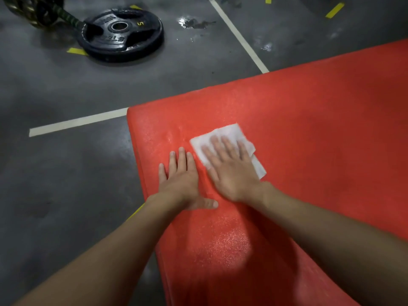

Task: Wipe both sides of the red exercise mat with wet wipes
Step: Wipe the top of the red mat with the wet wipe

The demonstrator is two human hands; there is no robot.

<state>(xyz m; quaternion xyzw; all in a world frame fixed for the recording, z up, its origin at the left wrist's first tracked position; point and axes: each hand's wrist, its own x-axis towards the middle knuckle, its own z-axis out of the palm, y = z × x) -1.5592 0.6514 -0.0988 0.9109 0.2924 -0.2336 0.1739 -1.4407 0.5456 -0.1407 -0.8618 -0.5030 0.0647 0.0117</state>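
Right hand (231, 171): you press it spread and flat on the wipe (223, 138).
Left hand (183, 180): spread flat, anchoring the mat (309, 129).
Stroke: push toward 12 o'clock; overlap passes.

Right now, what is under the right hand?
A white wet wipe lies flat under the right hand, on the red mat. The wipe's middle and the mat beneath it are covered.
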